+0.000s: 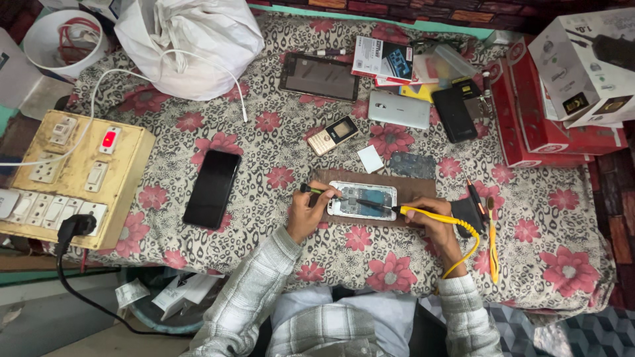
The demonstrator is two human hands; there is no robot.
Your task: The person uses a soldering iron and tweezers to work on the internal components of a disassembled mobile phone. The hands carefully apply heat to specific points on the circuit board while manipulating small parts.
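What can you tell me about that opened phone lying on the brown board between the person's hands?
The opened phone lies flat and lengthwise on a brown board on the flowered cloth. Its back is off: a white frame rings a bluish inner plate and dark parts. The left hand rests at its left end, holding a dark tool over it. The right hand brings a yellow-handled soldering iron whose thin tip reaches its middle.

A single head-worn camera looks almost straight down from above the person's lap, fairly near, onto a floral-covered tabletop (278, 142); forearms enter from the bottom edge, and the far edge lies at the top.
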